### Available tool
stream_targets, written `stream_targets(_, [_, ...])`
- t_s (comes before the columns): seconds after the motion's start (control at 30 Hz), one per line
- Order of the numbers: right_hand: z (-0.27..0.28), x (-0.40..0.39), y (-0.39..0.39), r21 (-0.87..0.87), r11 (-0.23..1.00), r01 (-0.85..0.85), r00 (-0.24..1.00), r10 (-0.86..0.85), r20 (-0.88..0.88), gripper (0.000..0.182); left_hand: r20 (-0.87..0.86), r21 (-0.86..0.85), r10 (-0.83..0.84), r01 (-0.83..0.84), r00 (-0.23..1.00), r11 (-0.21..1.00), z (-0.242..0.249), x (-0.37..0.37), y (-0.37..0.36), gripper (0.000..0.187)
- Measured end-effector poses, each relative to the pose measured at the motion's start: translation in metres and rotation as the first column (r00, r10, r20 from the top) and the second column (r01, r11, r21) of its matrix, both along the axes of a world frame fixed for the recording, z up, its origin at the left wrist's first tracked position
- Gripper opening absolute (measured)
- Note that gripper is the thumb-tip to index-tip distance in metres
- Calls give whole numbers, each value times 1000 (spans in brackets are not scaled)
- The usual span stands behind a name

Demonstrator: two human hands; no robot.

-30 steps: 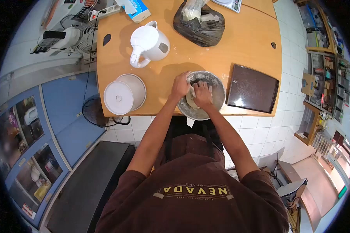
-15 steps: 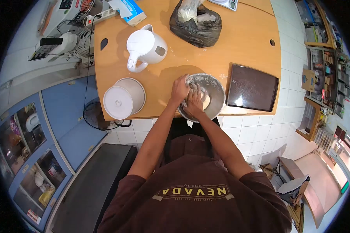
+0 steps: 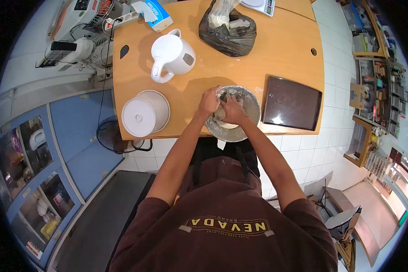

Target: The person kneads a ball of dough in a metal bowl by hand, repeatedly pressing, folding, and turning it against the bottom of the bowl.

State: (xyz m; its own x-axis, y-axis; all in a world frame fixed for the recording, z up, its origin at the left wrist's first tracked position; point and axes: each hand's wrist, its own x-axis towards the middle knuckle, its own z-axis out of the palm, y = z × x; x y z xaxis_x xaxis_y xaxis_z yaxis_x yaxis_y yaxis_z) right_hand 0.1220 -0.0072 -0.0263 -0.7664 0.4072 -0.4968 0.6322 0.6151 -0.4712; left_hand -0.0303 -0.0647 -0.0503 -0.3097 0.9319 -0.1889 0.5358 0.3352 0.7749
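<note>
A metal mixing bowl (image 3: 253, 103) stands at the table's near edge, its inner wall smeared with flour. My left hand (image 3: 209, 100) is closed on the bowl's left rim. Inside the bowl, my right hand (image 3: 233, 111) presses into pale dough (image 3: 228, 125) with its fingers bent. Some of the dough is hidden under the right hand, and traces of flour cling to the fingers.
Left of the bowl stand a white lidded container (image 3: 143, 115) and a white electric kettle (image 3: 172, 54). A dark baking tray (image 3: 292, 103) lies to the right. Farther back are a black plastic bag (image 3: 231, 41), a tissue box (image 3: 156, 16) and a white scale (image 3: 263, 5).
My right hand has shifted and turned within the bowl, and its fingers are now more bent. More dough shows below it. My left hand stays on the rim.
</note>
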Motion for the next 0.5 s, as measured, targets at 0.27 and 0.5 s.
stream_targets(0.27, [8, -6, 17, -176, 968, -182, 967, 208, 146, 75, 28, -24, 39, -39, 999, 999, 10, -1, 3, 52])
stream_targets(0.5, [3, 24, 35, -438, 882, 172, 901, -321, -292, 71, -32, -12, 32, -32, 999, 999, 6, -10, 0, 49])
